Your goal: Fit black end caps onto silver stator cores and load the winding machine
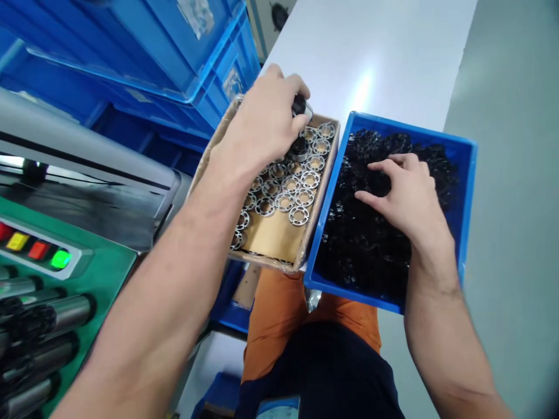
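Observation:
My left hand (273,116) is closed around a black-and-silver cylindrical part (301,106) above the far side of a cardboard box (302,251). Several silver metal rings (299,215) with holes stand in rows inside the box, and a black piece (299,145) sits in one of them just below the hand. Over a blue bin (468,192) of black plastic parts (362,238) hovers my right hand (402,195), open, its thumb and fingers apart. Whether its fingertips touch the parts I cannot tell.
To the left, a green machine panel (109,256) carries lit buttons (60,259) and several metal cylinders (72,312). Large blue crates (152,52) are stacked at the upper left. A white table (393,52) extends beyond the box and bin.

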A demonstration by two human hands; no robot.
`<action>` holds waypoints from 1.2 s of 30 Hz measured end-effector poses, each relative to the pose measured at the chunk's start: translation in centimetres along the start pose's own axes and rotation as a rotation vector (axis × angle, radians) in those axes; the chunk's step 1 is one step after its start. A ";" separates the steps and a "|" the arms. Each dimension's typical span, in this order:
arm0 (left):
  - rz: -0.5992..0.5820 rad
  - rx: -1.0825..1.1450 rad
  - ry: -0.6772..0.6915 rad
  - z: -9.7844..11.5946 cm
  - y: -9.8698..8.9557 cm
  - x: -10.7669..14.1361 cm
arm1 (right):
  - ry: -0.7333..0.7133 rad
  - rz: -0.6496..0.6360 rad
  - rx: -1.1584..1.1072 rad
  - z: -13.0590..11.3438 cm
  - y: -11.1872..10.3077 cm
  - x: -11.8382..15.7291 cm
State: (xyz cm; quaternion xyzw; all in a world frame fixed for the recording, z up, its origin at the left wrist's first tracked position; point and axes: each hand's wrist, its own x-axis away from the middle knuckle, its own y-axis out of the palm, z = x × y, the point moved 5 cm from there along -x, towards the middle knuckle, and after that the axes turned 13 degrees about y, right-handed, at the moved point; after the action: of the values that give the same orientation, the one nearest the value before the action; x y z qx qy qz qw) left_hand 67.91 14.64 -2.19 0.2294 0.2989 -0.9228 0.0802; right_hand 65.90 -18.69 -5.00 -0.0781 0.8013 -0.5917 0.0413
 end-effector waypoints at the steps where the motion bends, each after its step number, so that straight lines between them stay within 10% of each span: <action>1: -0.086 -0.049 -0.039 -1.2 0.9 -1.3 | -0.001 0.003 0.004 -0.2 0.3 0.0; 4: -0.309 -0.194 -0.133 -2.5 2.9 -3.0 | 0.002 0.015 -0.018 -0.6 0.3 0.0; 8: -0.306 -0.265 -0.085 2.0 1.5 -0.8 | 0.002 0.053 -0.053 -0.5 -0.2 0.0; 12: -0.209 -0.351 -0.082 8.6 -3.4 6.2 | -0.056 -0.028 -0.066 -1.0 0.2 0.1; 15: -0.364 -0.588 -0.256 10.4 -6.6 13.0 | -0.107 -0.049 -0.099 -1.6 0.2 0.4; 20: -0.711 -0.673 -0.413 10.0 -7.8 19.8 | -0.311 -0.114 -0.166 -3.0 0.1 1.4; 28: -0.795 -0.777 -0.420 8.8 -6.6 19.8 | -0.261 -0.122 0.053 -4.2 1.8 2.8; 32: -0.655 -0.753 -0.286 9.8 -7.7 20.2 | -0.224 -0.139 0.135 -5.0 2.0 3.1; 36: -0.259 -0.419 -0.206 10.2 -8.4 20.0 | -0.223 -0.178 0.165 -5.1 1.7 3.0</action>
State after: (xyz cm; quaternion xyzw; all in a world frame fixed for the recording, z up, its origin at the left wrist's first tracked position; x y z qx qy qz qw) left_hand 44.10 15.20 -0.01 0.0726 0.5007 -0.8618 0.0374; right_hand 62.03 -13.96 -5.00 -0.2106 0.7304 -0.6443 0.0837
